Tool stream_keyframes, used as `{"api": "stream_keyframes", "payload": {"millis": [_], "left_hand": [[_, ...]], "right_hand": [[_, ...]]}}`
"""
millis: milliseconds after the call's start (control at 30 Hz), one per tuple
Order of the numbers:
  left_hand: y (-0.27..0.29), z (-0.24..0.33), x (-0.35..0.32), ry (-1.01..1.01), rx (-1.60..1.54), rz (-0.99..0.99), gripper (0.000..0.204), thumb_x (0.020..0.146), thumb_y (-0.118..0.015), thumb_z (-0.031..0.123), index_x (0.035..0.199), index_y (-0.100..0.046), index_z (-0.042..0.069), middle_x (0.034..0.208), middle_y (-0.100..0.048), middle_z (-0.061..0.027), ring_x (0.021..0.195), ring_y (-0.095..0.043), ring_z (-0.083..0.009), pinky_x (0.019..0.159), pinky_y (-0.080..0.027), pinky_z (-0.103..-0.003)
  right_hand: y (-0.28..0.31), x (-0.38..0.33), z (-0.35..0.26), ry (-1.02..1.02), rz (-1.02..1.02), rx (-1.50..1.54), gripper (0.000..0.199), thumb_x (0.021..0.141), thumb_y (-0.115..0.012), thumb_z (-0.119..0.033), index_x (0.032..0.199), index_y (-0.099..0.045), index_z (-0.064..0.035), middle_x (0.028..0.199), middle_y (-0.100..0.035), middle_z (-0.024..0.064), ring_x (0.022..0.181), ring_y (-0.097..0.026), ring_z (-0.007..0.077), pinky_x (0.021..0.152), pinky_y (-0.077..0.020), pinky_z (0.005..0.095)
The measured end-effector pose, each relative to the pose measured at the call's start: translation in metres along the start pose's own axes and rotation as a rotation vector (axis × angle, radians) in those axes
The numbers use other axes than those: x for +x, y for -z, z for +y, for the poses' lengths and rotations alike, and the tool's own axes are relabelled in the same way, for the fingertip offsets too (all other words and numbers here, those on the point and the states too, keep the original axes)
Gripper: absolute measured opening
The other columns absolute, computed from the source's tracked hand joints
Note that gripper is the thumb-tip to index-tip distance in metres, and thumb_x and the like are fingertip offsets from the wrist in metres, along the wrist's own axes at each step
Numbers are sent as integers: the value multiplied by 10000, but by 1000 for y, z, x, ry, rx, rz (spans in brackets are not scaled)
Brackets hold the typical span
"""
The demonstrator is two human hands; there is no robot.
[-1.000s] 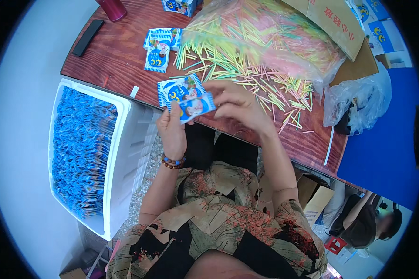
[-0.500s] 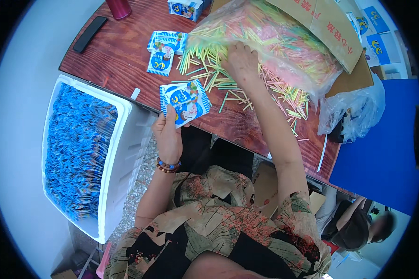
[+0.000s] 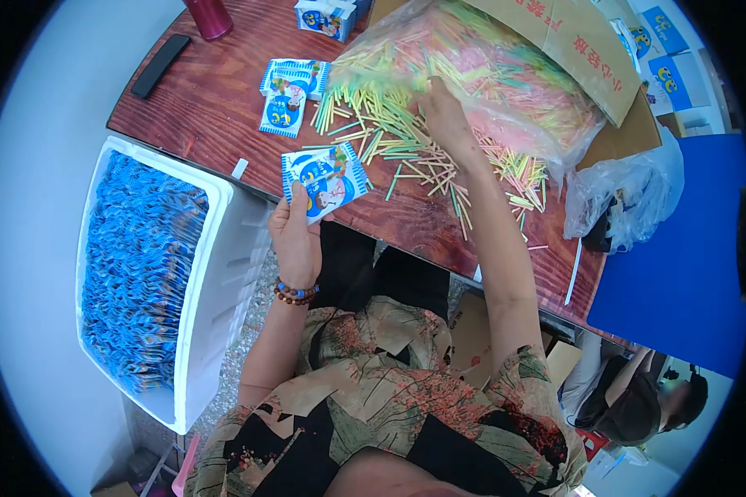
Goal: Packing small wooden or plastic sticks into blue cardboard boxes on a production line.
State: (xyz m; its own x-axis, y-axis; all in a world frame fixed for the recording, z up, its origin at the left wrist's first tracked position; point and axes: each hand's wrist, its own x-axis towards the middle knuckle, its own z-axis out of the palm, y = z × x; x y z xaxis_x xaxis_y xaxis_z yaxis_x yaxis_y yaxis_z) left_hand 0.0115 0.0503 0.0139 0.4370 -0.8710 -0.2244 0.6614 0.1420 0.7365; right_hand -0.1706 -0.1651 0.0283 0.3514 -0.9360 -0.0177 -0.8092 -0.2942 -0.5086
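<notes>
My left hand [image 3: 296, 234] holds a small stack of blue and white packets [image 3: 326, 180] over the near edge of the wooden table [image 3: 215, 99]. My right hand [image 3: 442, 112] is stretched far forward into a heap of thin coloured sticks [image 3: 406, 137] and its fingers close on some of them. The sticks spill from a big clear plastic bag [image 3: 489, 70] lying on the table. Two more packets [image 3: 286, 95] lie flat further left.
A white crate [image 3: 224, 240] full of blue packets [image 3: 141, 265] stands at my left below the table. A cardboard box [image 3: 572, 41], a crumpled clear bag [image 3: 630, 195], a blue board [image 3: 680, 265], a black remote [image 3: 162, 65] and a red cup [image 3: 210, 16] surround the heap. Another person [image 3: 638, 398] sits at lower right.
My right hand left the packets in my left hand and reached forward into the stick heap. My left hand stayed in place with the packets.
</notes>
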Motion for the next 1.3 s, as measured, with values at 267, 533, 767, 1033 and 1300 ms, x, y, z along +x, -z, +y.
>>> {"api": "stream_keyframes", "payload": {"millis": [267, 533, 767, 1033, 1300], "left_hand": [[-24, -22, 21, 96, -113, -136, 188, 999, -514, 237, 992, -631, 91, 981, -688, -27, 877, -658, -123, 715, -522, -298], [-44, -45, 24, 100, -223, -227, 204, 1005, -499, 239, 1000, -610, 69, 998, -685, -57, 905, -658, -149, 760, -532, -321], [-52, -44, 19, 39, -216, -172, 212, 1012, -481, 222, 1029, -605, 50, 1025, -680, -68, 933, -652, -148, 821, -529, -318], [-51, -46, 17, -68, -237, -153, 206, 1008, -493, 202, 1040, -620, 43, 1027, -671, -35, 925, -633, -109, 836, -515, -299], [-40, -59, 21, -206, -192, -125, 173, 1010, -484, 157, 1003, -616, 45, 1005, -658, -15, 907, -610, -84, 837, -504, -288]], "right_hand": [[7, -40, -9, 50, 0, 1760, 123, 1007, -425, -106, 1047, -499, -17, 902, -557, 60, 835, -581, 198, 902, -491, 409], [13, -83, -63, 222, 364, 1795, 149, 1017, -426, -168, 1062, -489, -41, 932, -606, 102, 929, -588, 249, 999, -432, 449], [-1, -95, -83, 365, 568, 1714, 171, 1016, -440, -194, 1086, -461, -40, 951, -622, 130, 1064, -595, 290, 989, -433, 459], [-12, -100, -105, 198, 671, 1738, 221, 1019, -432, -191, 1158, -421, -19, 999, -615, 144, 1146, -564, 315, 973, -443, 436], [-18, -116, -109, -26, 587, 1635, 252, 1021, -422, -183, 1188, -428, 6, 1152, -613, 159, 1039, -577, 170, 903, -467, 306]]}}
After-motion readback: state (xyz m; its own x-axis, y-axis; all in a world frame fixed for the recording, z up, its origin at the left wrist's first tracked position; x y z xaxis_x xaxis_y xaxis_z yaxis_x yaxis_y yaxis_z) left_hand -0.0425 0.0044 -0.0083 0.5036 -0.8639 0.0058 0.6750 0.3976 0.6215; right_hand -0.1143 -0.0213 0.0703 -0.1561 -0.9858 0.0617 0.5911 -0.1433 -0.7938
